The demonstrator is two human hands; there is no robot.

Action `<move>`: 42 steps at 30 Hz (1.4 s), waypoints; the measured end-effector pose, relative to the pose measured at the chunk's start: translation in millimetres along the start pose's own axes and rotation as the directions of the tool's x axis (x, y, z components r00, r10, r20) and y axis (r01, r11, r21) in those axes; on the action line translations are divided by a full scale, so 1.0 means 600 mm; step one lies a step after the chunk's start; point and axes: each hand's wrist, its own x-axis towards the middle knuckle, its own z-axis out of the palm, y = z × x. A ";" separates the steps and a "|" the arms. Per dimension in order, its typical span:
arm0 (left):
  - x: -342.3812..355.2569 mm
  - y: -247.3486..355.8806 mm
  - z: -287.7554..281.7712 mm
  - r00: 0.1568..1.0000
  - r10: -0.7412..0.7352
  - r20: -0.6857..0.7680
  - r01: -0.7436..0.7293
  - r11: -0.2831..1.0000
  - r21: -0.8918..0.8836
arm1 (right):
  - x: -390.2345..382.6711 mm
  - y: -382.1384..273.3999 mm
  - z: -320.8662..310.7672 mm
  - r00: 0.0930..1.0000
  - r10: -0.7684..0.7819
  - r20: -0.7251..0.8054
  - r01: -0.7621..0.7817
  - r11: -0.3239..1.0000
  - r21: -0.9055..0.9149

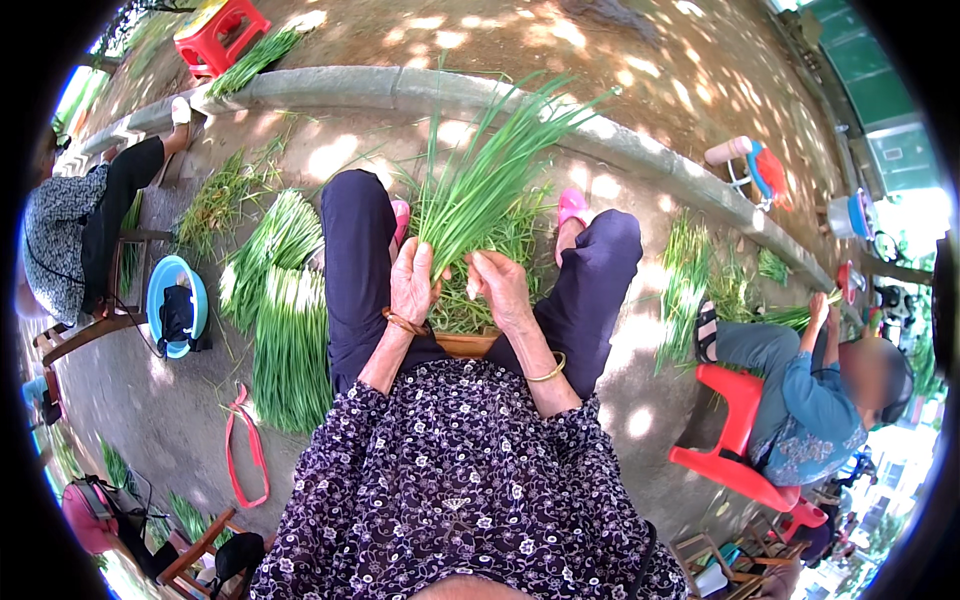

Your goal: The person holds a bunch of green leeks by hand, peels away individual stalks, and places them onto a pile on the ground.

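A loose bunch of long green chives (490, 175) fans upward and to the right in front of my knees. Its lower end is gripped in my left hand (411, 284), fingers wrapped round the stalks. Just right of it, my right hand (502, 290) is closed in a pinch near the stalk bases; whatever sits between its fingertips is too small to make out. Under both hands, loose green leaves and trimmings (463, 309) lie heaped between my legs. Neatly laid bundles of chives (292, 350) rest on the ground beside my left leg.
A blue basin (198, 290) with a dark item inside stands at left, near a red strap (231, 450). Another person on a red chair (735, 420) handles greens at right; someone else sits at far left. A concrete curb (350, 88) crosses ahead, with a red stool (222, 38) beyond.
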 end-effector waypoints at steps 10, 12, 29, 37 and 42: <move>0.004 0.000 -0.001 0.998 0.012 0.060 -0.006 0.996 -0.084 | -0.009 -0.007 0.009 0.999 -0.041 -0.022 0.039 0.996 -0.086; 0.005 0.002 -0.001 0.996 0.001 0.084 0.009 0.992 -0.122 | -0.006 -0.003 0.008 1.000 -0.022 0.005 0.022 0.997 -0.077; -0.010 -0.040 -0.003 0.708 -0.356 0.611 0.462 0.887 -0.019 | 0.016 -0.014 0.002 0.994 0.098 0.041 -0.106 0.961 0.255; -0.017 -0.029 -0.006 0.693 -0.300 0.655 0.574 0.779 -0.250 | 0.040 -0.058 0.028 0.979 0.138 0.150 -0.114 0.981 -0.159; 0.002 -0.038 -0.017 0.718 -0.156 0.679 0.485 0.811 -0.327 | 0.046 -0.066 0.053 0.983 0.150 0.101 -0.113 0.945 -0.308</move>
